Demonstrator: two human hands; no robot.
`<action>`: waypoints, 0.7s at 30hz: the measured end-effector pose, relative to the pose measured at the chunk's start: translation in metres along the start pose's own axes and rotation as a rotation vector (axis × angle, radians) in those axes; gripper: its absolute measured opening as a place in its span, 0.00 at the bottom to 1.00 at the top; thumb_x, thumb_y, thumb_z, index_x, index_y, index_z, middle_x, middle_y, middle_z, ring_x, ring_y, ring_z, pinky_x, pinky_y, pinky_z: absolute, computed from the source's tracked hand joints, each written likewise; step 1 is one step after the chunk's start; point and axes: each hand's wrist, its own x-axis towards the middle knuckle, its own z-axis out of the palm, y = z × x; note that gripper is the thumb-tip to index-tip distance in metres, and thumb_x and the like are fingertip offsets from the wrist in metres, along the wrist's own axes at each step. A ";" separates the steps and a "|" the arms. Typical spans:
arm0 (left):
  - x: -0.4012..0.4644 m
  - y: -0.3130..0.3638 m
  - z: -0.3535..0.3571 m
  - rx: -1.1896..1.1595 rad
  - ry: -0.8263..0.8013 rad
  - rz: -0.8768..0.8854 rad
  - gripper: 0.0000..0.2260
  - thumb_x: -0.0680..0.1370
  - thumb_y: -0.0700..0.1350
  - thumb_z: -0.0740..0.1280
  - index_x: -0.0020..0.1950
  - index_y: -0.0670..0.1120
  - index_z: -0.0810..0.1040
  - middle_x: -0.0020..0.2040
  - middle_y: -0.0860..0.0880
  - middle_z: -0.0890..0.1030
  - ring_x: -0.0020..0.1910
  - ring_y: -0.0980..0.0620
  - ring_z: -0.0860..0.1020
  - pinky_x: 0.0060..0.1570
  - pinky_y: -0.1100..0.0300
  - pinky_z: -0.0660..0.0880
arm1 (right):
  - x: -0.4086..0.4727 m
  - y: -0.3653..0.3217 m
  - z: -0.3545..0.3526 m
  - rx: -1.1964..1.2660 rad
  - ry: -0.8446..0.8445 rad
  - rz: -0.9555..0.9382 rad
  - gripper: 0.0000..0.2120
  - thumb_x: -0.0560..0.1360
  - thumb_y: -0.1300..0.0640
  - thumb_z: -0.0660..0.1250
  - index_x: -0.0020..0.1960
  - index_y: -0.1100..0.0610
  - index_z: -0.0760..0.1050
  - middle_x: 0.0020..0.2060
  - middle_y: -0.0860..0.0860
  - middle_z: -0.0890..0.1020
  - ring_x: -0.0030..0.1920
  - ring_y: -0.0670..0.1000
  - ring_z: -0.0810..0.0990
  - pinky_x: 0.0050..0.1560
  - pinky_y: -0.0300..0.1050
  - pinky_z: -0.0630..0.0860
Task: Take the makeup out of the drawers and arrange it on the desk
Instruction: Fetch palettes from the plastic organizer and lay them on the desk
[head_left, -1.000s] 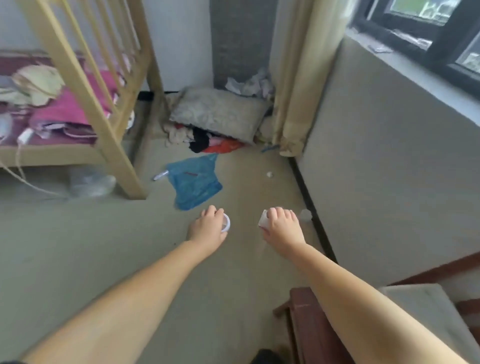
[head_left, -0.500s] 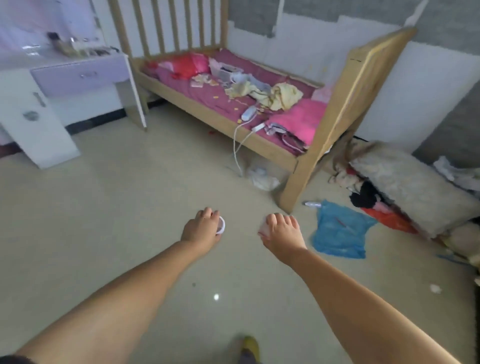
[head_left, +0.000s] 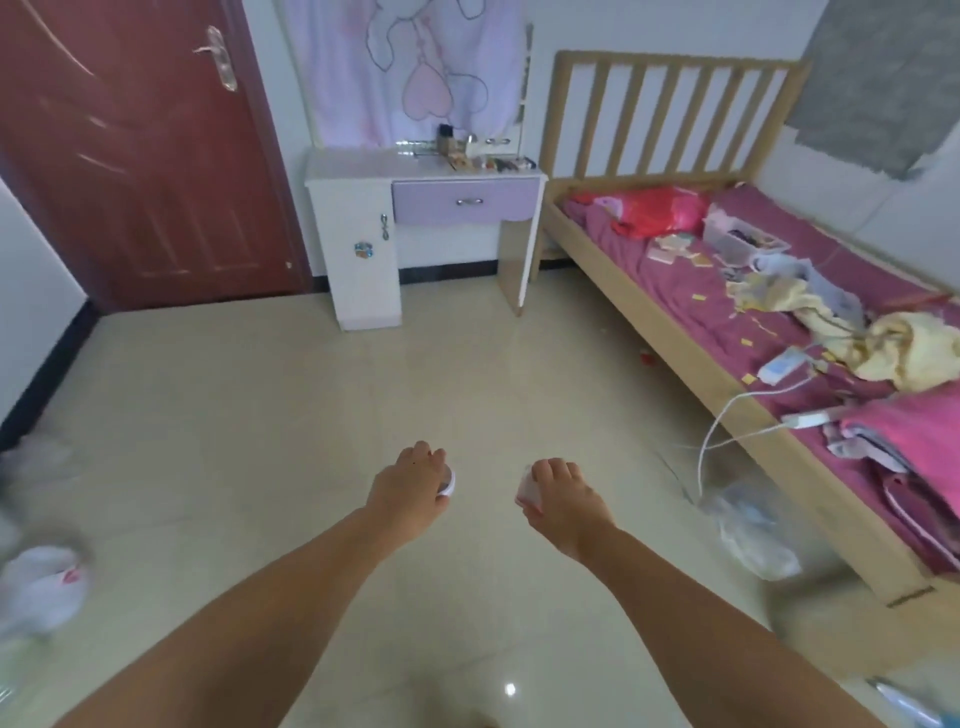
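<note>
so the desk (head_left: 363, 169) across the room already has a small cluster of makeup (head_left: 485, 161) on top, and its purple drawer (head_left: 465, 200) looks closed. the left hand (head_left: 408, 491) curls round a small white round compact (head_left: 450, 482); the right hand (head_left: 563, 506) grips a pale pinkish item (head_left: 524, 491), mostly hidden by fingers. probably mid-carry. what's left in the drawers can't be seen.

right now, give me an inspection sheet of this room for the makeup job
surface: white desk, small items along its back right edge
job's things: purple drawer closed; small white round item in left hand; small pale item in right hand
clutter: bed strewn with clothes; plastic bags on floor
hands: left hand and right hand each grip an item
cables: white cable hangs off bed
surroundings: red door shut
</note>
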 end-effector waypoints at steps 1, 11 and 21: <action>0.018 -0.013 -0.007 -0.012 0.014 -0.036 0.22 0.78 0.49 0.60 0.72 0.46 0.62 0.66 0.47 0.66 0.66 0.48 0.67 0.53 0.54 0.73 | 0.029 -0.003 -0.007 -0.008 0.006 -0.039 0.21 0.78 0.48 0.61 0.66 0.57 0.62 0.63 0.52 0.68 0.64 0.53 0.66 0.55 0.48 0.74; 0.176 -0.173 -0.038 -0.113 0.052 -0.245 0.22 0.78 0.48 0.62 0.70 0.47 0.63 0.65 0.46 0.67 0.64 0.47 0.67 0.55 0.53 0.72 | 0.306 -0.090 -0.019 -0.098 0.032 -0.399 0.21 0.77 0.48 0.62 0.63 0.59 0.65 0.60 0.54 0.71 0.61 0.55 0.69 0.51 0.47 0.75; 0.389 -0.354 -0.122 -0.136 0.060 -0.228 0.20 0.77 0.47 0.62 0.68 0.46 0.65 0.64 0.45 0.67 0.65 0.46 0.67 0.57 0.52 0.71 | 0.563 -0.179 -0.045 -0.084 0.036 -0.370 0.20 0.76 0.46 0.60 0.63 0.57 0.68 0.58 0.52 0.70 0.62 0.56 0.69 0.54 0.46 0.74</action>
